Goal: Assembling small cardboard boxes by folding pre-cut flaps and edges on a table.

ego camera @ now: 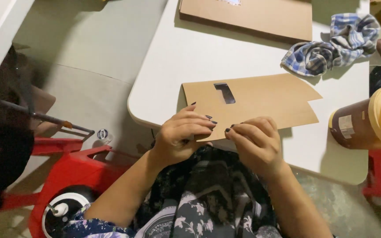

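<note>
Dim, warm indoor light, soft shadows on the white table (pixel 252 57), blurred left edge.

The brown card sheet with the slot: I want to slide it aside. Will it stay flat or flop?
The brown card sheet lies flat with crisp edges, so probably fairly stiff. It looks thin, likely light, and should slide easily on the smooth white table.

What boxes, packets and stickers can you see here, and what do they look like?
Brown paper envelope: flat on the white table, held at its near edge by both hands, with a small dark cut-out window.
Second brown envelope: flat at the table's far edge, a pale label at its top.
Brown tape roll: at the right table edge, with a small pale sticker on its side.
</note>
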